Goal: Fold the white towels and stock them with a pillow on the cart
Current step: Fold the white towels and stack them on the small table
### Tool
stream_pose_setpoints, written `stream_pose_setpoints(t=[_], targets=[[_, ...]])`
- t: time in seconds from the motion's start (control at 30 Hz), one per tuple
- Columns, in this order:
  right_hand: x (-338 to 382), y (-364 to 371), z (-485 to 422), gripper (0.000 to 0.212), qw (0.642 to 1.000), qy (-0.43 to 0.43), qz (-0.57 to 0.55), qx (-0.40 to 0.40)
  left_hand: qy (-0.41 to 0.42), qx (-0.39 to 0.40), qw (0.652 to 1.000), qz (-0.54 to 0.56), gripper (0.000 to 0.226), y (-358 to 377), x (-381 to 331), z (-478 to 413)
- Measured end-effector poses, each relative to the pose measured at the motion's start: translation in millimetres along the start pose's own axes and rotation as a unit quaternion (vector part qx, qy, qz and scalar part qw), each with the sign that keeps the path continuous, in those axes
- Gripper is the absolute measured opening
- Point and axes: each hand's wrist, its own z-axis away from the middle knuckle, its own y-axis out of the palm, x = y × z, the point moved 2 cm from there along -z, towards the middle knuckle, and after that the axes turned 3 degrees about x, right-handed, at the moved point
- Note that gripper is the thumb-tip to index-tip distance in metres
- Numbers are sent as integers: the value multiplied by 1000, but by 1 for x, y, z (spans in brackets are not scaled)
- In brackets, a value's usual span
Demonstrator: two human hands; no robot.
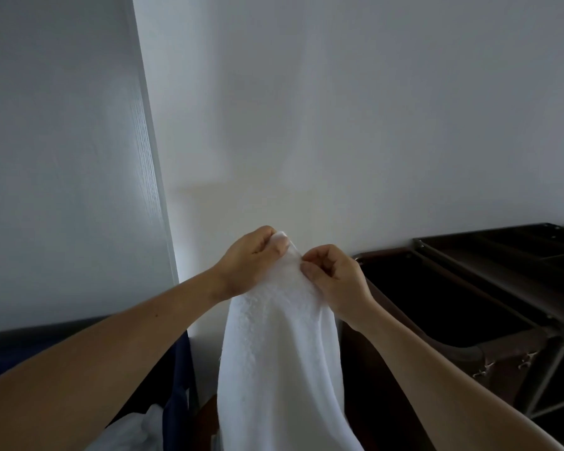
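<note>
A white towel (280, 353) hangs straight down in front of me, bunched at its top edge and running out of the bottom of the frame. My left hand (248, 258) pinches the top of the towel between thumb and curled fingers. Close beside it, my right hand (334, 271) pinches the same top edge, the two hands almost touching. The dark brown cart (469, 340) stands to the right, its open bag compartment just behind my right forearm. No pillow shows in view.
A white wall fills the background, with a pale door or panel (79, 157) on the left. A dark blue fabric bin (176, 385) stands at the lower left with white plastic or cloth (134, 431) in it. Dark trays (518, 242) top the cart.
</note>
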Motion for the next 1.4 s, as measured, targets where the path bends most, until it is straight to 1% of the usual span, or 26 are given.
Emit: stream_pose_setpoints(t=[0.13, 0.27, 0.33, 0.43, 0.5, 0.6, 0.67, 0.77, 0.83, 0.93, 1.0, 1.07, 1.17, 1.23, 1.3, 1.4], targets=[[3, 1, 1, 17, 999, 4, -28, 34, 46, -8, 998, -52, 40, -2, -8, -2], [10, 0, -2, 27, 998, 2, -44, 37, 69, -19, 996, -54, 40, -8, -19, -10], [15, -3, -4, 29, 999, -14, -38, 14, 84, -18, 994, -64, 41, -12, -25, -13], [19, -4, -6, 34, 998, -53, 4, -43, 93, -46, 991, -80, 40, -15, -30, -18], [20, -1, -5, 32, 997, -64, 8, -50, 90, -66, 989, -92, 38, -15, -31, -20], [19, 3, -3, 18, 998, -50, -16, -43, 100, -72, 987, -101, 36, -13, -31, -20], [19, 2, -3, 8, 999, -28, -11, -19, 108, -72, 986, -102, 37, -13, -33, -20], [15, 1, -2, 25, 999, 2, 22, 45, 110, -82, 986, -95, 37, -20, -38, -21], [10, -3, 0, 25, 998, 18, 31, 53, 120, -118, 981, -93, 35, -32, -45, -25], [1, -14, 3, 24, 997, 39, 43, 52, 125, -210, 966, -85, 37, -61, -59, -36], [-5, -18, 7, 23, 992, 52, 68, 91, 118, -267, 955, -46, 32, -84, -70, -44], [-11, -15, 13, 19, 986, 63, 72, 140, 109, -291, 950, -17, 28, -100, -79, -52], [-14, -6, 26, 14, 976, 77, 8, 202, 114, -250, 961, -25, 35, -100, -84, -56], [-18, 1, 31, 23, 971, 70, 14, 228, 120, -225, 967, -21, 38, -90, -81, -54], [-26, 6, 34, 28, 973, 65, 56, 214, 118, -217, 969, -5, 35, -81, -76, -54], [-38, 1, 33, 25, 981, 57, 128, 131, 110, -224, 968, -3, 36, -80, -70, -55]])
